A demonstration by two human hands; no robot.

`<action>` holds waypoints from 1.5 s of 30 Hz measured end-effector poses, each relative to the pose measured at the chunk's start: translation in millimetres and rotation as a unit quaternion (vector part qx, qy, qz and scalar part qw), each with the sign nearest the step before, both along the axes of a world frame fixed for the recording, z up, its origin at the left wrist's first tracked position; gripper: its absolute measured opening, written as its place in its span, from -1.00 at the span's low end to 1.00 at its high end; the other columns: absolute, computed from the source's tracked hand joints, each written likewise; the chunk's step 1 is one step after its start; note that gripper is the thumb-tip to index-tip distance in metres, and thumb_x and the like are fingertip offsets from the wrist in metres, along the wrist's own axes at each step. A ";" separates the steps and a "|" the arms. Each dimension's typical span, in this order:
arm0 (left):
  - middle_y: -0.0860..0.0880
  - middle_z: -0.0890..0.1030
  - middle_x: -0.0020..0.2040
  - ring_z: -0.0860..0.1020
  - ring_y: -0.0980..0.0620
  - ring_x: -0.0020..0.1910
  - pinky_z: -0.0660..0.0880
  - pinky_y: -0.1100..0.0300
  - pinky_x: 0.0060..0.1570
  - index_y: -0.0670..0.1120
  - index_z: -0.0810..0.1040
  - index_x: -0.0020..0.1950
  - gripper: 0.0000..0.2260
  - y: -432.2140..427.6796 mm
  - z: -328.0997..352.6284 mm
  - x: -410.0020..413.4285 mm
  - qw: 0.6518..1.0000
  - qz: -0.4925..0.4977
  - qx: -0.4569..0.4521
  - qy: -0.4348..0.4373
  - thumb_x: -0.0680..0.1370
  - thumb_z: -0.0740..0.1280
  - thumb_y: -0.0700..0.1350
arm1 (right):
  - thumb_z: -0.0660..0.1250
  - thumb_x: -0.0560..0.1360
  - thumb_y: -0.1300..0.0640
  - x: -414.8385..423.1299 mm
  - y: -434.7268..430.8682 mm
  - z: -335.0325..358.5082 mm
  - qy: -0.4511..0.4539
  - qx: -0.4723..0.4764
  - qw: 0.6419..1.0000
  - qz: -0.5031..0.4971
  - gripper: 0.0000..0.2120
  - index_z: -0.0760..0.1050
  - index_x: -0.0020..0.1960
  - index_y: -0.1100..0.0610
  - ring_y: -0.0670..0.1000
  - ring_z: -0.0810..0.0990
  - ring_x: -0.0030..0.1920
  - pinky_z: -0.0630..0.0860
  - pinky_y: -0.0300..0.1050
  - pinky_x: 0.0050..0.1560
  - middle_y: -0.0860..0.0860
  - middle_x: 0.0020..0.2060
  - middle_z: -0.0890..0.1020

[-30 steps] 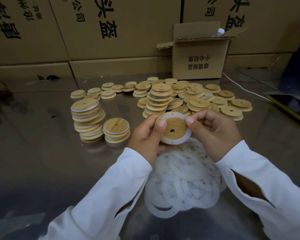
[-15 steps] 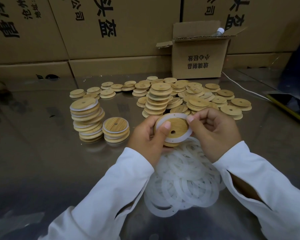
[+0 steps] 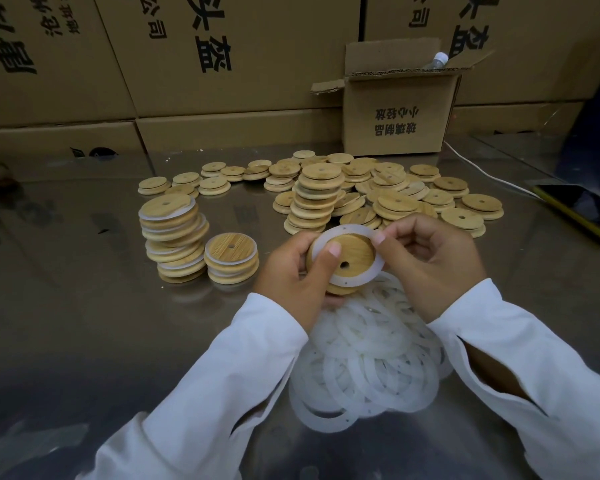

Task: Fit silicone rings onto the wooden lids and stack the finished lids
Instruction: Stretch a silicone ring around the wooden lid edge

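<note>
Left hand (image 3: pixel 291 271) grips lid (image 3: pixel 355 254), thumb on its face. Right hand (image 3: pixel 430 268) pinches ring (image 3: pixel 359 279) looped round lid, just above ring pile (image 3: pixel 371 368). Ringed stacks (image 3: pixel 174 237) sit left. Small box (image 3: pixel 399 112) reads 玻璃制品, 小心轻放, upside down; cartons (image 3: pixel 222 53) read 头盔.

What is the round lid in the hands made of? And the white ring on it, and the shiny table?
The lid looks like pale bamboo or wood, matte: fine straight grain shows. The ring seems soft translucent silicone or rubber; it looks milky. The table is probably polished metal, since it mirrors the boxes.
</note>
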State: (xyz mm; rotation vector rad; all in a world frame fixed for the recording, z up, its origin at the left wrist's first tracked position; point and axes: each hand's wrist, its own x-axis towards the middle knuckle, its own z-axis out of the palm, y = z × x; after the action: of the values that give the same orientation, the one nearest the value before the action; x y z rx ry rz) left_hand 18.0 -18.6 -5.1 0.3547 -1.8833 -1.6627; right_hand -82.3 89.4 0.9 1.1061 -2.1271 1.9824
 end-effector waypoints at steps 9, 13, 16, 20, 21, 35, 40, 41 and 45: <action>-0.08 0.63 -0.19 0.64 0.01 -0.19 0.60 0.20 -0.36 -0.04 0.54 -0.09 -0.88 0.0 1.4 1.8 0.999 0.010 0.052 -0.001 0.57 0.22 -0.17 | 0.38 0.41 0.15 -0.5 -1.8 -2.6 -0.008 0.031 0.999 -0.007 -0.88 0.53 -0.30 0.06 -0.05 0.55 -0.31 0.55 -0.16 -0.18 -0.05 -0.38 0.58; -0.06 0.64 -0.20 0.65 0.04 -0.24 0.59 0.22 -0.37 -0.06 0.55 -0.05 -0.88 2.4 2.3 1.1 0.995 0.002 0.096 0.005 0.57 0.22 -0.16 | 0.37 0.42 0.16 -0.1 -1.4 -2.0 -0.011 0.040 0.999 -0.006 -0.87 0.52 -0.30 0.05 0.02 0.56 -0.30 0.56 -0.09 -0.18 -0.03 -0.38 0.58; -0.09 0.64 -0.16 0.65 -0.04 -0.20 0.59 0.22 -0.37 -0.07 0.56 -0.05 -0.87 2.6 3.4 0.7 0.993 -0.015 0.119 0.005 0.57 0.21 -0.14 | 0.38 0.42 0.18 -0.4 -0.3 0.8 -0.021 0.031 0.999 -0.009 -0.85 0.52 -0.31 0.05 -0.04 0.55 -0.33 0.58 -0.07 -0.17 -0.05 -0.39 0.58; -0.09 0.64 -0.17 0.65 -0.03 -0.21 0.58 0.23 -0.39 -0.07 0.56 -0.06 -0.86 1.9 4.6 -0.2 0.989 -0.023 0.146 0.009 0.56 0.21 -0.13 | 0.38 0.42 0.18 0.5 -0.1 4.7 -0.025 0.026 0.999 0.009 -0.84 0.52 -0.32 0.03 -0.08 0.55 -0.35 0.57 -0.14 -0.19 -0.07 -0.41 0.58; -0.08 0.65 -0.18 0.66 -0.01 -0.22 0.58 0.23 -0.39 -0.06 0.57 -0.06 -0.86 1.9 4.5 -0.4 0.989 -0.021 0.148 0.012 0.56 0.21 -0.12 | 0.38 0.42 0.19 1.2 -0.3 5.0 -0.026 0.026 0.999 0.016 -0.84 0.52 -0.32 0.04 -0.08 0.55 -0.35 0.56 -0.16 -0.21 -0.06 -0.41 0.58; -0.16 0.66 -0.13 0.67 -0.11 -0.20 0.59 0.17 -0.37 -0.11 0.58 -0.03 -0.83 -2.8 5.9 1.2 0.977 -0.035 0.208 0.039 0.54 0.21 -0.12 | 0.36 0.42 0.24 6.1 0.6 10.1 -0.040 0.014 0.997 0.064 -0.86 0.51 -0.30 0.09 -0.08 0.55 -0.38 0.54 -0.28 -0.27 0.03 -0.38 0.60; -0.15 0.68 -0.21 0.66 -0.16 -0.26 0.59 0.19 -0.38 -0.11 0.58 -0.05 -0.81 -5.2 5.9 2.2 0.974 -0.044 0.215 0.048 0.55 0.20 -0.10 | 0.35 0.43 0.26 10.2 0.6 11.4 -0.050 0.006 0.996 0.074 -0.86 0.51 -0.29 0.12 -0.12 0.54 -0.42 0.51 -0.34 -0.31 0.04 -0.38 0.59; -0.15 0.68 -0.20 0.66 -0.16 -0.25 0.59 0.19 -0.38 -0.11 0.58 -0.04 -0.81 -4.8 5.8 2.0 0.975 -0.046 0.211 0.049 0.55 0.20 -0.09 | 0.34 0.43 0.26 10.9 0.9 11.6 -0.054 0.000 0.996 0.075 -0.87 0.51 -0.29 0.14 -0.13 0.54 -0.43 0.51 -0.35 -0.32 0.04 -0.38 0.59; -0.10 0.68 -0.17 0.67 -0.11 -0.17 0.59 0.20 -0.33 -0.09 0.57 -0.03 -0.83 0.4 3.4 0.1 0.985 -0.039 0.156 0.063 0.55 0.20 -0.09 | 0.34 0.43 0.28 13.2 1.7 9.8 -0.084 -0.043 0.994 0.063 -0.88 0.53 -0.29 0.17 -0.15 0.54 -0.46 0.49 -0.36 -0.36 -0.05 -0.47 0.60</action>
State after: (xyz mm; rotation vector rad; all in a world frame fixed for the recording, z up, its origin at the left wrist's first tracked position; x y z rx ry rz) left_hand 18.1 -18.3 -1.7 0.2964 -1.5626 -1.9901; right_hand -69.1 91.1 10.6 1.1240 -2.0704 2.2767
